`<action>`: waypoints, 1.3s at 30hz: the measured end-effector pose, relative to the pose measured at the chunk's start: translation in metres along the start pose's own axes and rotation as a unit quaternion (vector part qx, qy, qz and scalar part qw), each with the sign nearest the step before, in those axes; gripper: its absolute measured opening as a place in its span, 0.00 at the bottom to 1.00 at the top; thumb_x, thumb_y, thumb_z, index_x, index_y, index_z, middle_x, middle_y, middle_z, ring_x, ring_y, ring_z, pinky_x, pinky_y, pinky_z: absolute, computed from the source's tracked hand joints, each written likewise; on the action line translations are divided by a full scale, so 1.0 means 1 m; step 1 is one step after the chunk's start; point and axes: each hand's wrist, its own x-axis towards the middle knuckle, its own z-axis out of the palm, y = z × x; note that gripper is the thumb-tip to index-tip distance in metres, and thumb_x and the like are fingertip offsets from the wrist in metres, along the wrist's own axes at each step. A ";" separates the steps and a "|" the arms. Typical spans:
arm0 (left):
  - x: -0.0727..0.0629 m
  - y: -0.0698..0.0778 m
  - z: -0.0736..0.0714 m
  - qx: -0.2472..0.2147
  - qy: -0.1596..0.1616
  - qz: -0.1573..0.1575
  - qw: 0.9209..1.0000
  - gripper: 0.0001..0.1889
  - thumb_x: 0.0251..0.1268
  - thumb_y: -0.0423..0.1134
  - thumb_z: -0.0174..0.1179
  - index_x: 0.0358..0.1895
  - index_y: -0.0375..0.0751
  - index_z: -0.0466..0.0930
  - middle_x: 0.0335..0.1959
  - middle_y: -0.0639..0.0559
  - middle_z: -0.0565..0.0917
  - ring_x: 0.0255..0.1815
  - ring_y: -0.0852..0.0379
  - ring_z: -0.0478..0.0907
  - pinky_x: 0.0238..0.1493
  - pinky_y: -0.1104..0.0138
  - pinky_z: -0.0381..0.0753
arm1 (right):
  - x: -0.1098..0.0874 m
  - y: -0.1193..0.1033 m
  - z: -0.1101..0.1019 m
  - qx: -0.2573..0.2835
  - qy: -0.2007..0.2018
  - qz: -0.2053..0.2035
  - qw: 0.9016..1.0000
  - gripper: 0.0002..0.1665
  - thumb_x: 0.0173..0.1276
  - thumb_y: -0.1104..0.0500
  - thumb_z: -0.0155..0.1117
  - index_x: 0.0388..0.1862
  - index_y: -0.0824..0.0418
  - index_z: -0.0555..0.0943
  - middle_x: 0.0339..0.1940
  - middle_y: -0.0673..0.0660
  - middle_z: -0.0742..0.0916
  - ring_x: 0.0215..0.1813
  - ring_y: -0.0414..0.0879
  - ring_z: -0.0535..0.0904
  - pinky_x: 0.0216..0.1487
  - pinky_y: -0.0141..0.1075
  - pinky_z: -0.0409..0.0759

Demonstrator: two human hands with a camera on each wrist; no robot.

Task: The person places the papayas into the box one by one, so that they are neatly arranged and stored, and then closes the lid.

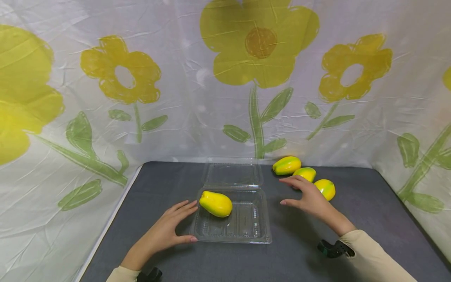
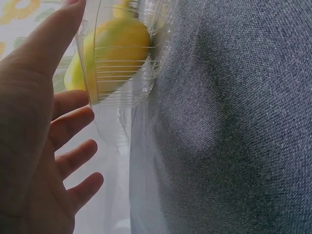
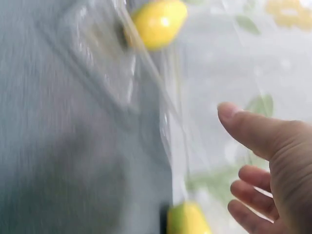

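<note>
Fingers of your left hand (image 1: 165, 231) are spread, the thumb well apart from them, along the left edge of a clear, ribbed plastic tray (image 1: 246, 219); whether the tips touch its rim you cannot tell from these views. Your right hand (image 1: 310, 197) has thumb and fingers parted with nothing between them, near three fruits on the right part of the dark grey cloth-like surface (image 1: 225, 262): a glossy yellow-green oblong fruit (image 1: 287, 165) close to the far edge, a partly covered yellow-green fruit (image 1: 306, 172) just beside it, and a rounded yellow fruit with a green streak (image 1: 325, 189) further from that edge. One smooth, papaya-shaped yellow fruit (image 1: 216, 204) lies in the tray against its left side, narrow end toward the far-left corner, and the clear plastic lid (image 1: 232, 174) lies back toward the surface's far edge. Judging by the shine, expect each fruit to be firm and rather slippery, so take it round its thick middle with thumb opposite fingers; the thin tray looks light and flexible, best steadied gently at the rim.
</note>
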 end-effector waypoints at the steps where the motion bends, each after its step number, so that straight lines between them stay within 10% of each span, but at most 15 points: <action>1: 0.000 0.000 0.000 0.001 -0.001 -0.001 1.000 0.51 0.46 0.77 0.59 0.73 0.51 0.68 0.77 0.57 0.65 0.78 0.42 0.60 0.69 0.36 0.65 | -0.002 0.006 -0.005 -0.006 -0.004 0.007 1.000 0.40 0.52 0.52 0.80 0.65 0.56 0.77 0.63 0.60 0.80 0.60 0.59 0.80 0.57 0.56 0.80; 16: 0.000 0.001 0.001 -0.002 -0.001 -0.005 1.000 0.50 0.45 0.72 0.66 0.73 0.51 0.68 0.77 0.57 0.65 0.78 0.42 0.60 0.69 0.36 0.64 | -0.021 0.070 -0.064 -0.049 -0.038 0.053 0.997 0.43 0.56 0.49 0.77 0.69 0.60 0.73 0.69 0.65 0.72 0.69 0.68 0.67 0.59 0.68 0.70; 39: 0.000 0.001 0.001 -0.002 0.002 -0.006 1.000 0.50 0.45 0.76 0.62 0.72 0.52 0.69 0.77 0.58 0.66 0.78 0.43 0.61 0.70 0.36 0.64 | -0.022 0.110 -0.069 -0.114 -0.085 0.043 0.989 0.50 0.49 0.48 0.81 0.70 0.59 0.71 0.68 0.70 0.72 0.66 0.72 0.67 0.55 0.68 0.72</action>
